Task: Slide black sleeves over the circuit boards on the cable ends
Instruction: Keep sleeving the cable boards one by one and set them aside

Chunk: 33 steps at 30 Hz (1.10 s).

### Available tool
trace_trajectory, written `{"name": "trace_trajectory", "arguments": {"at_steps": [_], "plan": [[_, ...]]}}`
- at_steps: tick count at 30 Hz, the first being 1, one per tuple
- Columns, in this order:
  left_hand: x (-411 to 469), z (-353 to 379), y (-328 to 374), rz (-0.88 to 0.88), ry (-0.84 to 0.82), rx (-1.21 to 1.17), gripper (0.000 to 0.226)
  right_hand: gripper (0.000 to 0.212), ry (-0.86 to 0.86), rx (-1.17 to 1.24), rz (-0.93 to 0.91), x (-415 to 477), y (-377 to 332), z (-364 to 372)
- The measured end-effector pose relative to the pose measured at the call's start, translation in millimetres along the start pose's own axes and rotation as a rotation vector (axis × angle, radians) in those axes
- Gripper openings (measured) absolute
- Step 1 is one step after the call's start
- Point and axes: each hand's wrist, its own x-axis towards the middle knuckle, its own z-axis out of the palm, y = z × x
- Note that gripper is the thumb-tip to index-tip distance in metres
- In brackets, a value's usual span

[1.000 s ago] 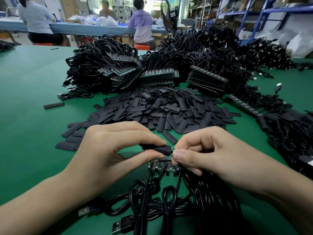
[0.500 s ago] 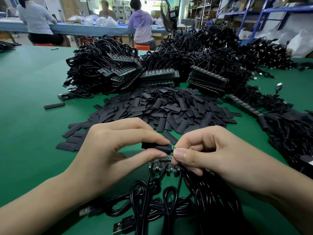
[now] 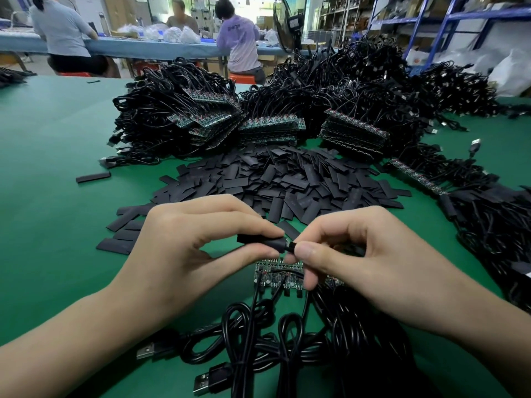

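Short black tubular sleeve [image 3: 260, 242] sits centre frame, a bit below middle, held roughly level above the table. L hand [image 3: 184, 248] pinches it btwn thumb underneath and index on top. Its other fingers curl loosely behind.

R hand [image 3: 373, 259] meets it at the sleeve's right mouth, thumb and index pressed together on a small black stub [image 3: 291, 248] poking out there. Can't tell if that's board or cable. Remaining R fingers are curled down, the middle one hanging in front of the strip below.

Vs 1 s ago: both hands in nearly the same spot w/ the same pinches. The green board edge that showed at the sleeve mouth then is not visible now, only black there.

Just under the sleeve, a green strip of small joined circuit boards [image 3: 275, 272] lies on the table. Thin black wires run from it down to coiled black cables [image 3: 258, 340] w/ silver USB plugs [image 3: 145, 351] at bottom centre.

Above the hands, mid frame, is a wide flat pile of loose black sleeves [image 3: 287, 182], a few strays at its left. Behind it, stacks of green board strips [image 3: 270, 129] sit under big heaps of black cable [image 3: 359, 81], w/ more along the right edge. All of it is on a green table mat [image 3: 51, 196].

Top of frame: three seated people at a blue-topped bench [image 3: 138, 48], a standing fan [image 3: 287, 24], and blue metal shelving [image 3: 459, 15] upper right.
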Motion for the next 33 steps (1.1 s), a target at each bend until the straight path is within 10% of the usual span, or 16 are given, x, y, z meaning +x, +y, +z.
{"name": "trace_trajectory", "arguments": {"at_steps": [33], "plan": [[1,11,-6,-0.304,0.117,-0.122,0.051,0.008,0.243,-0.221,-0.172,-2,8,21]]}}
